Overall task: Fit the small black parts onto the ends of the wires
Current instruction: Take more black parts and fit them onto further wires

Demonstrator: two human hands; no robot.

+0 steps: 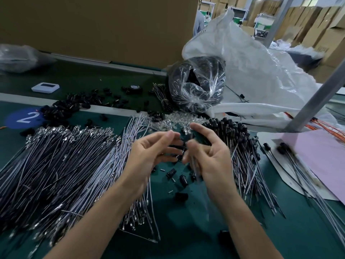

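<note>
Right grip point(209, 156) pinches blurred wire point(195, 168) — blk part point(177, 146) by left grip point(149, 152) indistinct.

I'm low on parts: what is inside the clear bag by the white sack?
The clear bag is packed with black parts, seen through the plastic. Creases and glare hide their exact shape, and those deeper inside are covered.

Factory assembly station with warehouse storage behind; green-matted workbench point(186, 230) under both hands; blue round sticker with white "2" point(24, 117) far left of left hand point(149, 152); heaps of grey-and-white cut wires point(56, 165) just left of it; clear plastic bag of black items point(197, 85) beyond right hand point(212, 159); stacked brown cardboard cartons point(317, 25) far beyond, to right.
</note>
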